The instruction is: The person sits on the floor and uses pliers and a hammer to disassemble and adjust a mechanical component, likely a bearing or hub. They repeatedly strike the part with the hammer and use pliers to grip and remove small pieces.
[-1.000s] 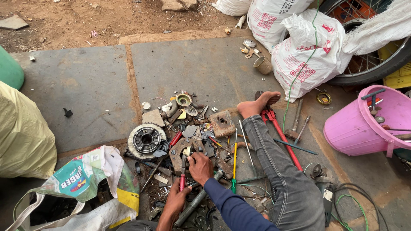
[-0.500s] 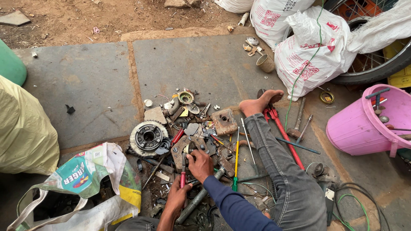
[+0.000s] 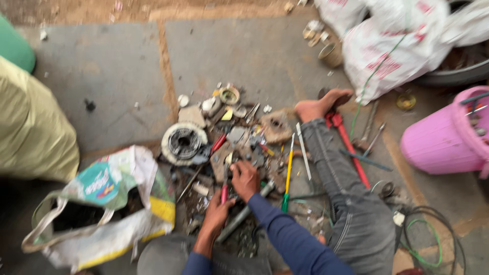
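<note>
Left hand point(image 3: 216, 214) closes its grip on a red-handled tool point(image 3: 224, 192); right hand point(image 3: 244, 178), at one o'clock, fingers stiff, heavy-looking metal scrap point(image 3: 239, 147), its grip unclear.

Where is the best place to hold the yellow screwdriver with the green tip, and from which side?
Grip the yellow screwdriver at mid-shaft, coming from above. It lies flat and nearly straight on the scrap, its top side bare, while its green lower end sits among clutter beside the leg.
</note>
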Tool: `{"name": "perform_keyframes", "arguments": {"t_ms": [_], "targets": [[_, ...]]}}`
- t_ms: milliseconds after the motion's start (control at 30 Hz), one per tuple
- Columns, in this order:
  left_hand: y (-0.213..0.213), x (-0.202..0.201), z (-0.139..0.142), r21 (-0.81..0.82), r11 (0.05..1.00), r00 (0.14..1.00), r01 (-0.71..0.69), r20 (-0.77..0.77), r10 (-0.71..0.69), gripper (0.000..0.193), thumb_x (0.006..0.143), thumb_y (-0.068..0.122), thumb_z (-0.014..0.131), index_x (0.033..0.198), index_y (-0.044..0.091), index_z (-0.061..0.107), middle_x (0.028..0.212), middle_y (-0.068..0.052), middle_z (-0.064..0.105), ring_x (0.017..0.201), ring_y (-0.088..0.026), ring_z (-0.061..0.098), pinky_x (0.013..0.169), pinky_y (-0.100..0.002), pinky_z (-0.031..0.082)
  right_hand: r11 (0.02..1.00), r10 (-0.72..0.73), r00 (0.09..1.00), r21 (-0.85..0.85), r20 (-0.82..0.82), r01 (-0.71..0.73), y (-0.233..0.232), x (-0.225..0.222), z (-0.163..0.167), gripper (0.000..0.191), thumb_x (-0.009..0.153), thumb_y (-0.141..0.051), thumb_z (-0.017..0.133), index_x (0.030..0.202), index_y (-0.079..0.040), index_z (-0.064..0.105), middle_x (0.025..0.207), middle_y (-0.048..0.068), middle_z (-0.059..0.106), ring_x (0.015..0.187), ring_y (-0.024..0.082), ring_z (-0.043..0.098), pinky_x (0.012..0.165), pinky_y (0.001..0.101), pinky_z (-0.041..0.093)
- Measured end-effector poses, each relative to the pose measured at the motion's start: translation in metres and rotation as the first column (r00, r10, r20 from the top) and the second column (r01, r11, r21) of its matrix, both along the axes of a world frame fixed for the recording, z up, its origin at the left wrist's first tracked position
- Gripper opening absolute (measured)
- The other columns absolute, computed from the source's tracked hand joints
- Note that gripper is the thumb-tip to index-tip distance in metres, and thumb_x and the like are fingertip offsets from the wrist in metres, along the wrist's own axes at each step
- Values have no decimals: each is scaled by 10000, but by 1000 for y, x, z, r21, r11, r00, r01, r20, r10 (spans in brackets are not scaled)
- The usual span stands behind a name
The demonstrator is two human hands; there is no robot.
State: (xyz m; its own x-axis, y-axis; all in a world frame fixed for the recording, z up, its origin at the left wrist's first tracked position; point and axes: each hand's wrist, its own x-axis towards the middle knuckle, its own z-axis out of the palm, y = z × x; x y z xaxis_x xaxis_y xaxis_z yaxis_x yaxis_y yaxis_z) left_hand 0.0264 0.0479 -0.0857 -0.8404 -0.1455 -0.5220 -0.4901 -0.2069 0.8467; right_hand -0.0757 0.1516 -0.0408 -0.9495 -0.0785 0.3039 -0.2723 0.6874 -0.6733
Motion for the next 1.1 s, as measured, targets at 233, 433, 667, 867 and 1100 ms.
{"name": "perform_keyframes", "arguments": {"t_ms": [233,433,667,867,1100], "targets": [[-8,-4,-4,-13,999,999,34,10,-34,269,840,124,698,1077,61,587,734,-36,498,535,-154,440,462,-343,356,998,46,999,-39,-11,-47,-1,-7,-7,111,913,-165,693,913,-56,708,885,166,691,823,419,665,718,496,520],[-11,-8,-6,-68,996,995,57,-78,-62,267,808,108,720,1030,30,593,851,-41,572,794,-153,523,747,-324,464,997,56,998,-48,-8,-56,-4,-9,-5,94,914,-140,693,918,-46,700,894,163,691,814,409,670,719,488,522],[-13,-10,30,-68,992,994,108,26,-106,265,822,119,710,1038,41,579,862,-43,568,766,-162,531,691,-340,458,999,48,995,-21,91,-47,-3,-10,-9,114,940,-149,668,941,-41,704,918,135,704,793,359,692,716,468,537],[-13,-10,32,-63,993,993,98,71,-93,245,828,125,701,1036,69,583,858,-55,559,758,-172,512,688,-354,447,999,50,994,0,98,-50,-1,-11,-11,124,946,-163,668,946,-45,708,911,130,703,791,344,696,716,463,542],[-12,-11,14,-81,992,996,94,0,-95,224,828,109,715,1008,61,590,876,-44,585,793,-148,544,737,-322,475,999,45,995,5,94,-45,-1,-10,-11,123,949,-169,673,940,-51,708,911,127,706,791,348,693,713,462,541]]}}
